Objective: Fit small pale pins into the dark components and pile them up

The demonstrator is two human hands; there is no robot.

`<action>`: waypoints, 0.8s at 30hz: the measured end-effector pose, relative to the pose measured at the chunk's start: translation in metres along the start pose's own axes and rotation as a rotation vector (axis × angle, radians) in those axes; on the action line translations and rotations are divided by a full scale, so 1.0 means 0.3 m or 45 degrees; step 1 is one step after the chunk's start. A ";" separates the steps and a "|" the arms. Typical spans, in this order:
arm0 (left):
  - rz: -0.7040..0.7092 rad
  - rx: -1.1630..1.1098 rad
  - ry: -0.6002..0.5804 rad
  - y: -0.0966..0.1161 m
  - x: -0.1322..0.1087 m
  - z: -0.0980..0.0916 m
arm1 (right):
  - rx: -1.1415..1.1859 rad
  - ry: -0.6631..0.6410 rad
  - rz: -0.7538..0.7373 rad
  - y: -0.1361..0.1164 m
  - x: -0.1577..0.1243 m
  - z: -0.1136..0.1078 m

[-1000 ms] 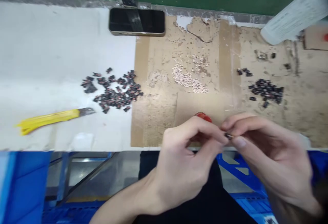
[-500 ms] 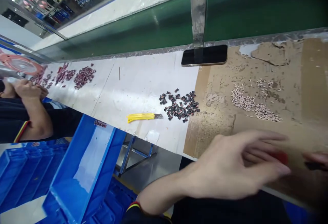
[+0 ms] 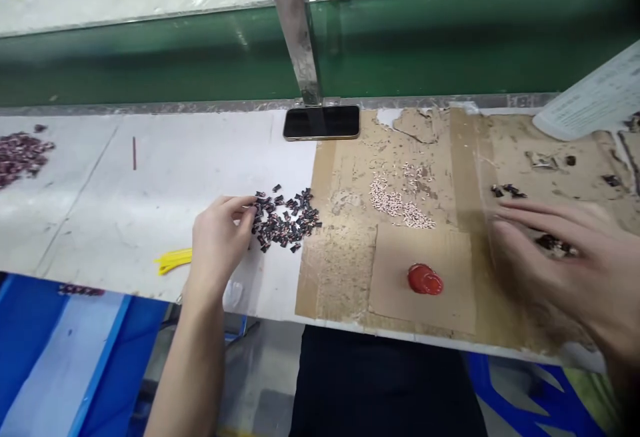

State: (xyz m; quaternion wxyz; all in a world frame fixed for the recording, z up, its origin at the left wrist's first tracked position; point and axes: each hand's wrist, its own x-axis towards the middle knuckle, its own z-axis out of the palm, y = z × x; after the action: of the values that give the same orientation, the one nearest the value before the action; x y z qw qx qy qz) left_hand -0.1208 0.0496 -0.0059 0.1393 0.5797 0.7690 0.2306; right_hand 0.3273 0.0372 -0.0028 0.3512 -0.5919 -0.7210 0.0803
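Note:
My left hand [image 3: 219,244] reaches in from the lower left, its curled fingertips at the left edge of a pile of small dark parts [image 3: 285,222] on white sheeting. Whether those fingers hold a part is hidden. My right hand [image 3: 560,260], blurred and with its fingers apart, spreads over brown cardboard [image 3: 345,277] on the right. Under it lie a few dark parts [image 3: 554,245], and a small group of them [image 3: 507,190] sits just beyond its fingertips. A red round blob [image 3: 425,279] lies on the cardboard between my hands.
A yellow utility knife [image 3: 173,260] lies partly behind my left hand. Pale tiny pieces [image 3: 400,200], a black phone [image 3: 321,122], a paper sheet [image 3: 595,94] and a metal post [image 3: 295,30] stand beyond. A dark reddish pile [image 3: 20,157] lies far left, above a blue crate [image 3: 50,357].
One second ago both hands pinched a small dark part together near the table edge. Now they are far apart, the left at the pile and the right over the cardboard, and the view has shifted.

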 end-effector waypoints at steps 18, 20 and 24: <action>-0.058 -0.957 -0.053 0.155 -0.163 -0.009 | -0.172 -0.396 -0.273 -0.164 0.133 0.244; -0.050 -1.048 -0.081 0.185 -0.188 0.000 | -0.118 -0.372 -0.220 -0.173 0.140 0.235; -0.022 -1.159 -0.092 0.257 -0.226 0.018 | 0.156 -0.298 0.008 -0.184 0.136 0.182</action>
State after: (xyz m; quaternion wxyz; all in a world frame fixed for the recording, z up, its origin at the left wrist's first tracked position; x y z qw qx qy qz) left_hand -0.0347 0.0029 0.0256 0.4086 0.4607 0.5889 0.5234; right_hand 0.2482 0.0748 0.0029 0.2999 -0.5582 -0.7489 0.1940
